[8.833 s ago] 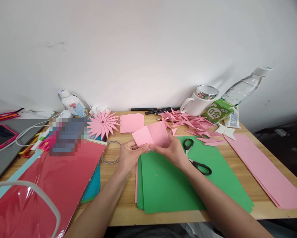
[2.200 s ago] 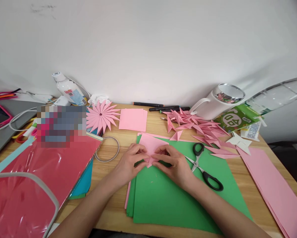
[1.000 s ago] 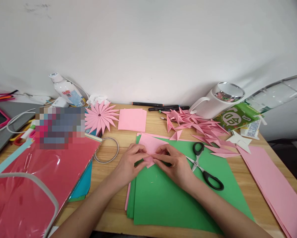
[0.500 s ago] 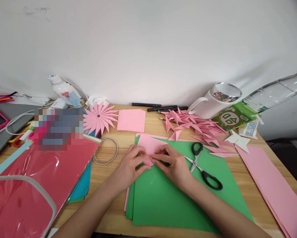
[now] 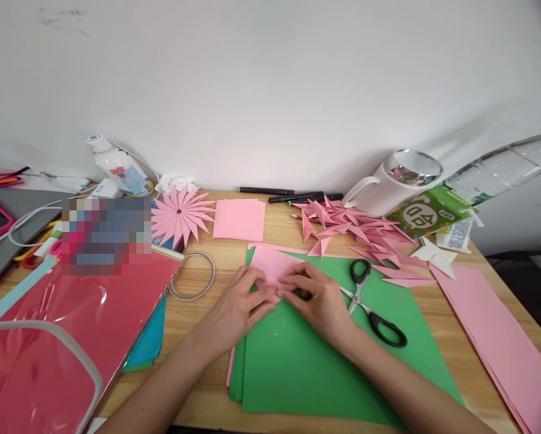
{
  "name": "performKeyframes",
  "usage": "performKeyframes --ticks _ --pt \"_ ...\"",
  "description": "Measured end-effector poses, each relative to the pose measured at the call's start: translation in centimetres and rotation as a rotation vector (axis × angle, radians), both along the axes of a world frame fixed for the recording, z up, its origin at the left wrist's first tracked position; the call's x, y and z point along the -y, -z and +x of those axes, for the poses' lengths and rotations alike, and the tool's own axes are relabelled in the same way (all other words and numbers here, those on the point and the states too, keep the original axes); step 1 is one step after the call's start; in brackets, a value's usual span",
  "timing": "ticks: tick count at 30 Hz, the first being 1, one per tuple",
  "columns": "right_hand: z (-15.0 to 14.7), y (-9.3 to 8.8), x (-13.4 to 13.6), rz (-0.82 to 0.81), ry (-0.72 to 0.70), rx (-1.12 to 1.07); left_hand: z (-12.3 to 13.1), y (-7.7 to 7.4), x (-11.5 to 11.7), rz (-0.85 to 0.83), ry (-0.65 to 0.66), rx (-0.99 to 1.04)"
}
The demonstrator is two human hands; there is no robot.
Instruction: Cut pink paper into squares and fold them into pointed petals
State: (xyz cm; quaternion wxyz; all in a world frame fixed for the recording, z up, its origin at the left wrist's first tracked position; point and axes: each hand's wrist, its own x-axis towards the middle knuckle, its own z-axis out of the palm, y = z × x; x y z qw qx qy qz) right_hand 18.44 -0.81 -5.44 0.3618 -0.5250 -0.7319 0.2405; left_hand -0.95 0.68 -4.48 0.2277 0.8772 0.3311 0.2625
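Observation:
A sheet of pink paper [image 5: 274, 259] lies over the upper part of the green paper stack [image 5: 325, 374], its near corner bent upward. My left hand [image 5: 241, 301] is closed on the paper's left side, thumb and fingertips pinching the bent part. From the right, my right hand [image 5: 318, 301] pinches the same bent part, its fingertips close to the left ones. The fingers partly cover the fold. Scissors with black handles [image 5: 356, 293] lie partly spread on the green paper, just right of my right hand.
Folded pink paper pieces [image 5: 356, 226] are heaped at the back right, by a white mug [image 5: 390, 187]. A pink pleated paper star [image 5: 180, 220] and pink squares [image 5: 238, 219] lie at the back. Long pink sheets [image 5: 491, 331] lie right, a red packet [image 5: 90, 325] left.
Both hands keep their pinch on the pink paper. My right hand's fingertips have shifted slightly, and the left fingers sit a little further over the fold.

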Motion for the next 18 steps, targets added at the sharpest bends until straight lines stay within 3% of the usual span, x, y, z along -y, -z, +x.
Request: performKeyframes --ticks 10,18 --pt "0.05 -0.24 -0.01 0.027 -0.001 0.035 -0.05 -0.51 -0.01 0.010 0.017 -0.129" --pt "0.24 -0.44 -0.14 0.058 -0.031 0.154 0.03 -0.13 -0.03 -0.053 0.004 -0.034"
